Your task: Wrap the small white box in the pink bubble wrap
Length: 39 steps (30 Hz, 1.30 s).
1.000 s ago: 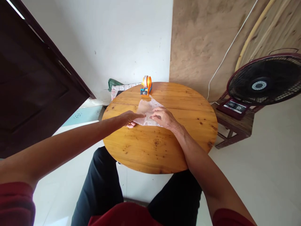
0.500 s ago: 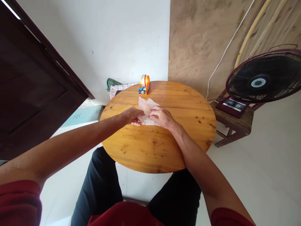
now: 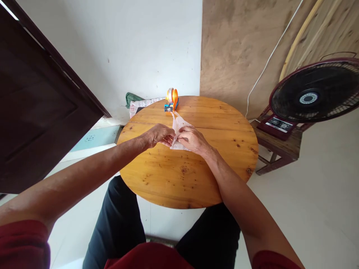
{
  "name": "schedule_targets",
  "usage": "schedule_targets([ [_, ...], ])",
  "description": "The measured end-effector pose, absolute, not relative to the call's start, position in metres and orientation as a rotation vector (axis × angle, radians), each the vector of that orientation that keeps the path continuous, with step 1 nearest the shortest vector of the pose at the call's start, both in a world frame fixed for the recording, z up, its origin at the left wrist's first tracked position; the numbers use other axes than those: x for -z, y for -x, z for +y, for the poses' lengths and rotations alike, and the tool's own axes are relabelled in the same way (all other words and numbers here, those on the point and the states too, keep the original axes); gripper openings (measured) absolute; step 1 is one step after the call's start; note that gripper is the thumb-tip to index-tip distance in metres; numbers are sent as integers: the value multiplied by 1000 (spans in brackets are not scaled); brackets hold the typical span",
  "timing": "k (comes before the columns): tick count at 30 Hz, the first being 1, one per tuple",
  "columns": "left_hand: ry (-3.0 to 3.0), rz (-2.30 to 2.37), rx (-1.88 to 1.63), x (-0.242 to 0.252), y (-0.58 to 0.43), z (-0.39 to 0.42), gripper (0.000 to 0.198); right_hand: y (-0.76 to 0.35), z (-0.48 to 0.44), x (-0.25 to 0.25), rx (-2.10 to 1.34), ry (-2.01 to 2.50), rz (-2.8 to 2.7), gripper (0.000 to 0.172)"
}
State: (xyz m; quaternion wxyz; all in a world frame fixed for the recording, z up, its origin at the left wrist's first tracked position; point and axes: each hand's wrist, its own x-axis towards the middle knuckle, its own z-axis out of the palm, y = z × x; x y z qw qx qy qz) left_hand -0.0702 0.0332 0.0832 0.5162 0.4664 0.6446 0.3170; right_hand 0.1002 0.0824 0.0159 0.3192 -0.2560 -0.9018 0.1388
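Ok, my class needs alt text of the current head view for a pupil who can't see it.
A person's left hand and right hand touch a translucent whitish sheet on a rounded brown wooden table. Behind the sheet stands an orange and blue tape dispenser; a maroon fan sits on a wooden stool at right.

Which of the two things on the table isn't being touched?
The orange tape holder far back on the table; the left grip and right grip are on the see-through plastic sheet.
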Motion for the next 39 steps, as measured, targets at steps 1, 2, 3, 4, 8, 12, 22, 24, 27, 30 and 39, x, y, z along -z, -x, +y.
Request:
schedule_targets([
  [1,-1147,1509,-758,-84,72,31,8,-100,82,-16,-360,681,-2372,20],
  [2,-1180,1485,-755,-83,74,29,9,-101,82,-16,-359,689,-2372,19],
  [3,-1233,1480,-753,-80,75,27,11,-101,82,-16,-363,696,-2368,18],
  [4,-1311,1498,-752,-76,76,26,13,-101,83,-15,-373,698,-2363,18],
  [8,-1835,1651,-808,-51,78,19,17,-104,86,-15,-467,709,-2313,14],
  [12,-2316,1582,-886,-31,81,15,20,-110,89,-16,-572,818,-2225,18],
  [22,-2529,1263,-1167,-3,86,14,21,-120,93,-19,-853,1123,-2086,26],
  [24,-2557,1226,-1181,-1,86,15,23,-122,94,-23,-929,1184,-2068,25],
  [27,-2625,1210,-1190,2,88,18,26,-125,93,-30,-1027,1300,-2058,29],
  [30,-2665,1231,-1207,6,88,20,27,-127,90,-37,-1024,1407,-2051,31],
  [39,-2699,1217,-1187,8,84,24,28,-126,62,-33,-1038,1545,-1831,33],
])
